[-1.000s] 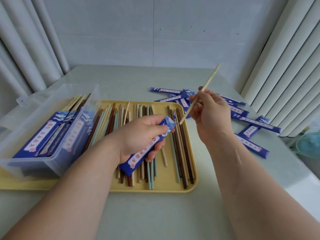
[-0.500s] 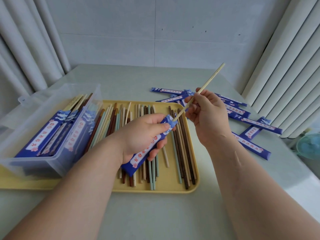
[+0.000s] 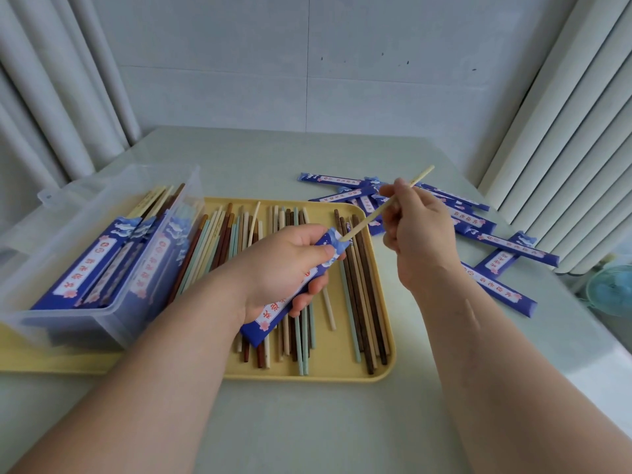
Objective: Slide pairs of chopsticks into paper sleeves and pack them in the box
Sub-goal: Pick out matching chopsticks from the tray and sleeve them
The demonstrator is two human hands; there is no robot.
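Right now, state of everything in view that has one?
left hand, grips blue paper sleeve
right hand, pinches pale chopstick
blue paper sleeve, tilted, mouth toward chopstick
pale chopstick, tip at sleeve's mouth
clear plastic box, open, part filled with sleeved pairs
yellow tray, holds loose chopsticks
spare sleeves, scattered on table

Two bare arms reach in from the bottom of the frame. The left hand [image 3: 284,266], in the middle, curls round a paper sleeve [image 3: 267,317]. The right hand [image 3: 420,234], just right and a bit higher, pinches a chopstick [image 3: 366,220].
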